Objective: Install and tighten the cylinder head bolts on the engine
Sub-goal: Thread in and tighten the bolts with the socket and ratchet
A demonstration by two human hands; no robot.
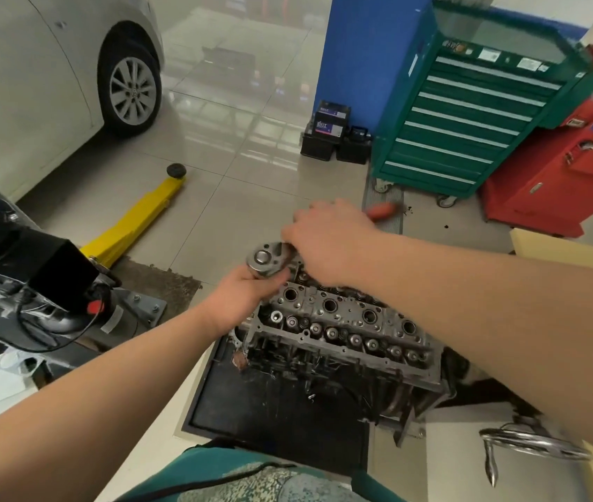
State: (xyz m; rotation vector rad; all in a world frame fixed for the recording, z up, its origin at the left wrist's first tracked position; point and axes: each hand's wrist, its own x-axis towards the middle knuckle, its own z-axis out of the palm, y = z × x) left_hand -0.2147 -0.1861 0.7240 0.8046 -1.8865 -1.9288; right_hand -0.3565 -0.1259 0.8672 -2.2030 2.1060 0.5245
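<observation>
A green garment (251, 472) fills the bottom edge, and just beyond it a black mat (273, 403) carries the engine (342, 342), its cylinder head facing up with a row of round bores. A coiled metal tool (534, 445) lies to the right of the mat. Farther off on the tiled floor stand a green tool cabinet (469, 114), a red cabinet (577, 175), two batteries (335, 135), a yellow lift arm (135, 222) and a white car (34, 85).

Both forearms reach forward over the engine, the right one crossing above the head's far side. The left hand (248, 291) has its fingers curled under the round head of a ratchet wrench (266, 260) at the head's far left corner. The right hand (331, 237) lies knuckles-up over the wrench's shaft, fingers wrapped around it; an orange handle (382, 210) shows blurred beyond.
</observation>
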